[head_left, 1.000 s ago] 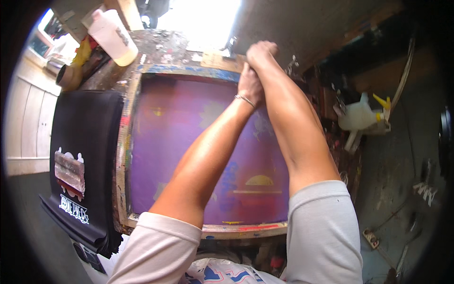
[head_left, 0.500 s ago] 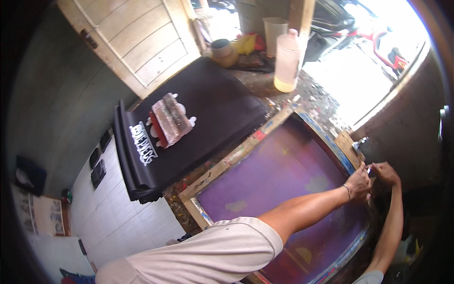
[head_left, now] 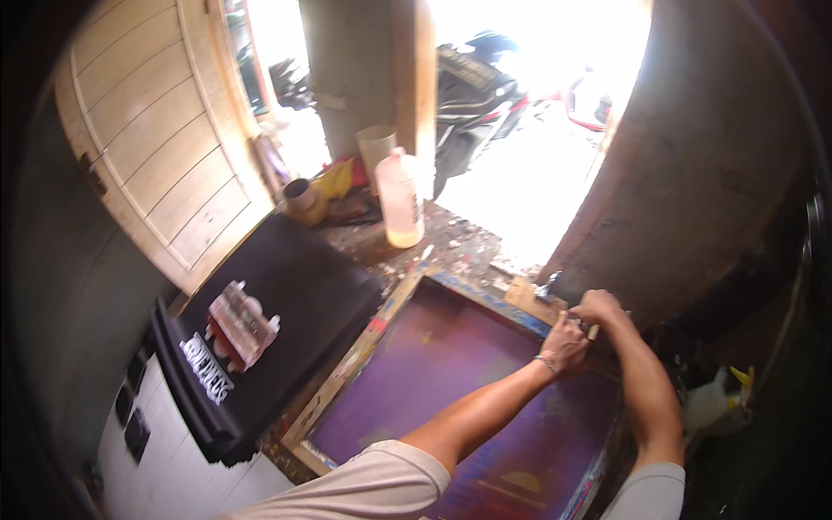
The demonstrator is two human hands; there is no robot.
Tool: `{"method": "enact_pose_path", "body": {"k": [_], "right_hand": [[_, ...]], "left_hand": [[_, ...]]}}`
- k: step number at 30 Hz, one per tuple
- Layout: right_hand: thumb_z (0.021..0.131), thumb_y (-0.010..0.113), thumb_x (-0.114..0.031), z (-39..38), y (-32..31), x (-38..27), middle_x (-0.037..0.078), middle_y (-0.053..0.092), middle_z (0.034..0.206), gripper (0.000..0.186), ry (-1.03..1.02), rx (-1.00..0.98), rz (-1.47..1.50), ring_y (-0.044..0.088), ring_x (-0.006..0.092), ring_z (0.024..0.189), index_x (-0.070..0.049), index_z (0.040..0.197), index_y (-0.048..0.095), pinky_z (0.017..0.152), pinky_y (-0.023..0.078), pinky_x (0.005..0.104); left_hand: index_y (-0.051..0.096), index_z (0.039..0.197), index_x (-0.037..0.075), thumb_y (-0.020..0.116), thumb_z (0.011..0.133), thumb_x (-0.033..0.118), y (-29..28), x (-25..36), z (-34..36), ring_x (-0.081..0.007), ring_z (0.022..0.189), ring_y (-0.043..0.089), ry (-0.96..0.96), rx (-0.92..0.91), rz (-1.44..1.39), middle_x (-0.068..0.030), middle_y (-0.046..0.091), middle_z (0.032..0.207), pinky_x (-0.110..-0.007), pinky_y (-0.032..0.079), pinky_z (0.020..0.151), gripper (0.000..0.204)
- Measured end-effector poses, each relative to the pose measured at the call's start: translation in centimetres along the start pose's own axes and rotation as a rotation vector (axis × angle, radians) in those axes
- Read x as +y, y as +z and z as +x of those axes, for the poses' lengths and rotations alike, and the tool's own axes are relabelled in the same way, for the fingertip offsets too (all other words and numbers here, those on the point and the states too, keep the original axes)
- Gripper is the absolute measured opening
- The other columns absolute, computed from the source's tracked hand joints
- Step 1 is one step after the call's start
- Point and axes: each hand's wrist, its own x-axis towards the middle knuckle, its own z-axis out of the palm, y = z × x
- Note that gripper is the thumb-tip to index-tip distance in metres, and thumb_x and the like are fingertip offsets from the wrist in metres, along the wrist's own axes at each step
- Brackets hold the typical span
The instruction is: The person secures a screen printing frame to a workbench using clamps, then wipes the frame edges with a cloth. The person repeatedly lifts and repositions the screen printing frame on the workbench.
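A screen-printing frame (head_left: 351, 368) with worn wooden sides and purple mesh lies before me. My left hand (head_left: 565, 343) reaches across the mesh to its far right side, fingers closed. My right hand (head_left: 600, 307) is bent over beside it, also closed. Both grip around one spot on the frame's edge; a silvery metal clamp showed between them earlier, but fingers mostly hide it now. Just beyond them, another metal clamp (head_left: 548, 284) sits on a small wooden block (head_left: 523, 295) at the frame's corner.
Left of the frame lies a stack of black sheets (head_left: 299, 286) with white print, a worn squeegee (head_left: 244, 325) on top. Behind stand a pinkish bottle (head_left: 399, 195), a pale jug (head_left: 375, 149) and a round pot (head_left: 303, 199). A spray bottle (head_left: 711, 399) is at right, below a wall (head_left: 693, 147).
The view has swung up and right, so everything sits lower and further left. Both hands stay at the same part of the frame; my right hand has turned over more closely against the left.
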Motion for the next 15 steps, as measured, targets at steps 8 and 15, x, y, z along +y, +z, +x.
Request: {"method": "enact_pose_path", "body": {"k": [8,15], "right_hand": [[0.075,0.078,-0.054,1.4,4.5,6.8,0.029,0.072,0.098,0.061,0.165,0.081,0.342,0.071,0.0388,0.100,0.005,0.092,0.076,0.083,0.058,0.0417],[0.087,0.070,-0.034,-2.7,-0.6,-5.7,0.015,0.068,0.129,0.040,0.285,0.144,-0.094,0.064,0.0317,0.122,-0.011,0.120,0.074,0.100,0.050,0.0447]], "left_hand": [[0.071,0.107,-0.003,0.064,0.082,0.050,-1.0,3.4,0.9,-0.0386,0.107,0.065,0.003,0.096,-0.132,-0.0250,0.069,0.106,-0.054,0.034,0.109,0.059],[0.062,0.132,0.006,0.052,0.095,0.042,7.0,-0.5,0.9,-0.0317,0.121,0.060,-0.017,0.207,0.030,-0.0154,0.065,0.130,-0.058,0.030,0.113,0.052]]}}
